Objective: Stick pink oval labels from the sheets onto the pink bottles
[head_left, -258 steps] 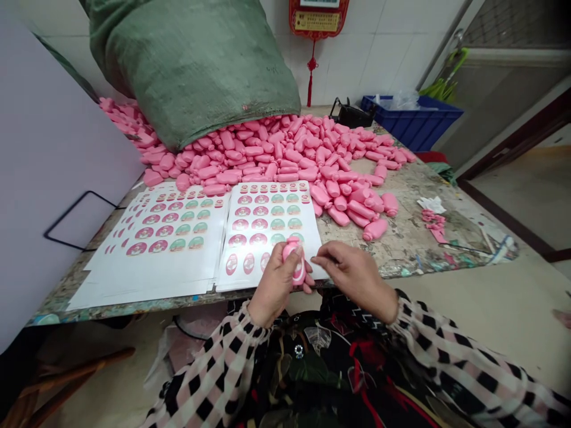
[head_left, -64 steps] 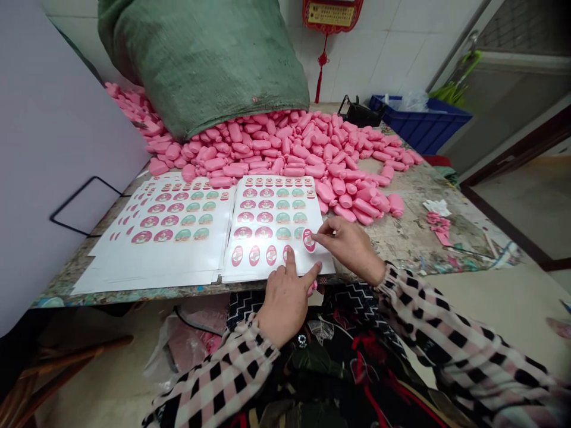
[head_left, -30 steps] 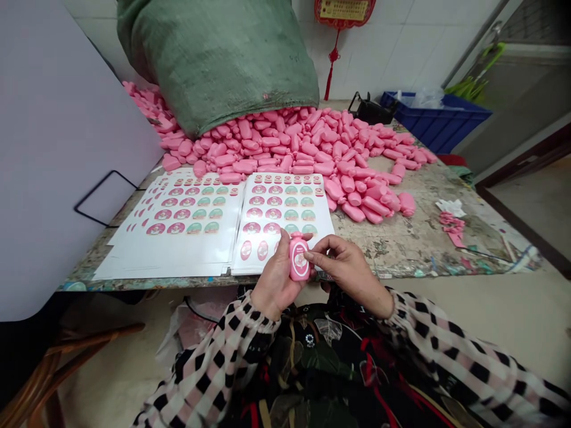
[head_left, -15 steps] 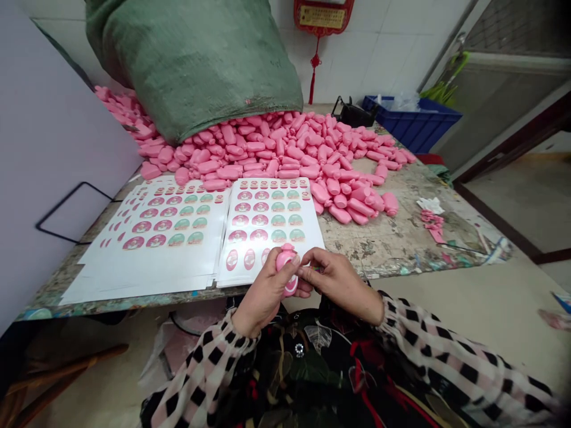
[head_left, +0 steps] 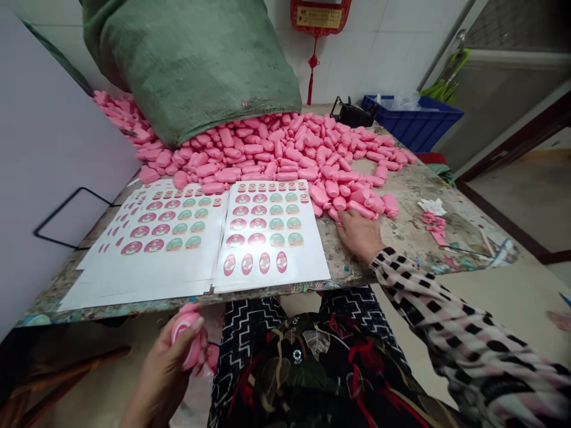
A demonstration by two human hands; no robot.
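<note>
My left hand (head_left: 181, 351) is low on the left, below the table's front edge, closed around a small pink plastic bottle (head_left: 193, 352). The bottle has an oval label on its side, partly covered by my thumb. Over the table, my right hand (head_left: 360, 235) reaches to the near edge of a heap of pink bottles (head_left: 285, 151). Its fingers are apart and touch the bottles there; the fingertips are partly hidden. Left of this hand lies a sheet of stickers (head_left: 267, 273), with pink and green half-round labels and a row of pink ovals.
More sticker sheets (head_left: 147, 279) lie fanned out on the left. A green sack (head_left: 191, 65) rests over the heap's back. A blue crate (head_left: 414, 122) and a black object (head_left: 354, 113) stand at the back right. Pink scraps and white tissue (head_left: 432, 208) lie on the right.
My hands have moved apart. The left one has carried the labelled bottle down and left, below the table edge. The right one has gone forward and right to the heap.
</note>
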